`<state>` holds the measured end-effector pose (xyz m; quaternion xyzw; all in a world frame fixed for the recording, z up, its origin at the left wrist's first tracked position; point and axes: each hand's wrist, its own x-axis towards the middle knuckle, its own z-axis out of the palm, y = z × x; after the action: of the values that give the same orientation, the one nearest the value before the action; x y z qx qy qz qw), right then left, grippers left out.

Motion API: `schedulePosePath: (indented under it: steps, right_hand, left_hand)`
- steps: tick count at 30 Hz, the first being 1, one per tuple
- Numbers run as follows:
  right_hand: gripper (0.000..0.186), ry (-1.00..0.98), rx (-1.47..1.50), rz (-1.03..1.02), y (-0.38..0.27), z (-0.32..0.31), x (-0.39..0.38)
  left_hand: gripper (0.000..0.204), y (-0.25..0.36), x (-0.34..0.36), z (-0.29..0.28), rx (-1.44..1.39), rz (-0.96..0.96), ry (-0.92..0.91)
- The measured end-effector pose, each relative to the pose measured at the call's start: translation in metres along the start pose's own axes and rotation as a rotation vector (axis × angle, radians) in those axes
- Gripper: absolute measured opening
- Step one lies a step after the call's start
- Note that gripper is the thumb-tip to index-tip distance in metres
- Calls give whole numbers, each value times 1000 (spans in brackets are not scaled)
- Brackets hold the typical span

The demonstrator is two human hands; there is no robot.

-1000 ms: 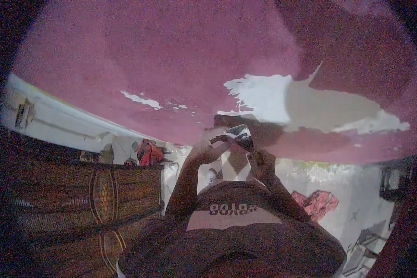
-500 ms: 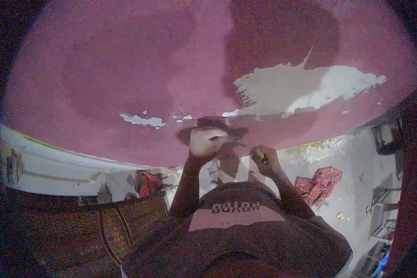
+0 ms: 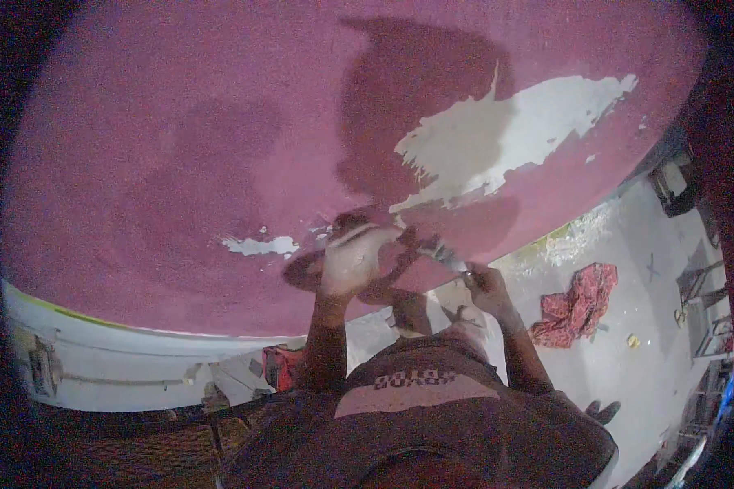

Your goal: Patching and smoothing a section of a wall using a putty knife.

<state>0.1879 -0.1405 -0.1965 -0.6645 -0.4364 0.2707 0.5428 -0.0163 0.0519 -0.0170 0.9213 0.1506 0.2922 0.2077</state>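
A scraper (image 3: 447,258) was clasped in the right hand (image 3: 486,288), aimed up-left, long axis slanted, the left hand (image 3: 355,262) set apart, its grip unclear

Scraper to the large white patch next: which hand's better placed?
Right, I'd say: the right hand grips the scraper, blade toward the pink wall bearing the white patch; the left hand shows no tool.

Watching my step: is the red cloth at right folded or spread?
Neither: the red cloth looks bunched up, with creases and uneven edges.
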Motion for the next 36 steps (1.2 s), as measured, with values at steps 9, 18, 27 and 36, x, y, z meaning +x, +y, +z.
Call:
schedulePosePath:
  steps: [9,18,27,36]
  right_hand:
    - [12,443,-80,-350,-82,-44,34]
    - [10,424,-131,-431,-119,-77,75]
    - [10,427,-185,-610,-108,-93,94]
    - [10,328,-205,-376,-117,-105,106]
  left_hand:
    - [34,4,41,-3,346,314,310]
    - [37,-28,67,57,888,250,580]
    - [41,-34,65,65,946,183,621]
    - [42,-44,57,72,886,135,655]
